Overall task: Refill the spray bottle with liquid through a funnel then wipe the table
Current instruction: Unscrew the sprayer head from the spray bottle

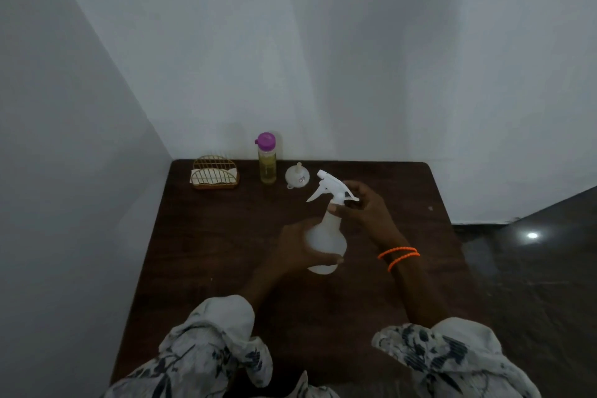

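A white translucent spray bottle (pixel 326 242) stands at the middle of the dark wooden table (pixel 206 236). My left hand (pixel 300 249) grips its round body from the left. My right hand (pixel 365 207) holds the neck just under the white trigger head (pixel 329 187). A small white funnel (pixel 297 175) lies spout up at the back of the table. Left of it stands a clear bottle of yellow liquid (pixel 267 160) with a purple cap.
A gold wire holder with white napkins (pixel 214 173) sits at the back left corner. White walls close the table in at the back and left. A dark glossy floor (pixel 533 268) lies to the right of the table's edge.
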`<state>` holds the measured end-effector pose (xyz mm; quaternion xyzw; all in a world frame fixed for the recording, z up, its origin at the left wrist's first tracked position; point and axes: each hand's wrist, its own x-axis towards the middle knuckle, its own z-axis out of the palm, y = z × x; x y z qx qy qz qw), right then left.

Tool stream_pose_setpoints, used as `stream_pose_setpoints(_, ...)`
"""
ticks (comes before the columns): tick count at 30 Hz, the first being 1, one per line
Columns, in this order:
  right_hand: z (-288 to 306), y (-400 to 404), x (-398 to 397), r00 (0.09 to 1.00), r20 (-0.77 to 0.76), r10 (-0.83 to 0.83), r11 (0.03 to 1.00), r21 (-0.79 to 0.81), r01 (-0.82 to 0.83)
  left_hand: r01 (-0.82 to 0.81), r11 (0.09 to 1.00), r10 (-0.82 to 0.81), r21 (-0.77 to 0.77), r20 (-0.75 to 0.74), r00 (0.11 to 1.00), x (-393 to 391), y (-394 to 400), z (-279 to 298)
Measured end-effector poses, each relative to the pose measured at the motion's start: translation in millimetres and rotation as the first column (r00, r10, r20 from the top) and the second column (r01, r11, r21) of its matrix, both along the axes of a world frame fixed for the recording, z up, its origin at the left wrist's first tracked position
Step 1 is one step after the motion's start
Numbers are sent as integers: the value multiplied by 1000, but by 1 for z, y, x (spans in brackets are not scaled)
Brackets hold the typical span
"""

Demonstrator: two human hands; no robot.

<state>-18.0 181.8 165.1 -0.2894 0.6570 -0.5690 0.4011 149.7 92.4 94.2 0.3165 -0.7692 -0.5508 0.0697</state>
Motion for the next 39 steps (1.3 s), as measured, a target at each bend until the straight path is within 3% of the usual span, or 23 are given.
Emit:
stream_pose_setpoints(6,3,3,-5,996,27,89,996,-22,-89,-22,1000,22,-14,-15,1000,2,1,0)
stream_pose_setpoints(12,3,3,-3,999,-10,40,999,7,-40,-19,1000,18,-24,-20,1000,2,3,3)
stream_pose_setpoints(16,-1,3,-4,996,46,70,998,-7,-70,-23,999,23,-23,-12,1000,5,1,-1)
stream_pose_setpoints(31,4,1,0,993,-36,110,992,64,-108,-3,999,2,-36,-5,1000,7,3,2)
stream_pose_setpoints(39,5,1,-1,995,2,95,995,-6,-95,-12,999,11,-44,-19,1000,9,0,1)
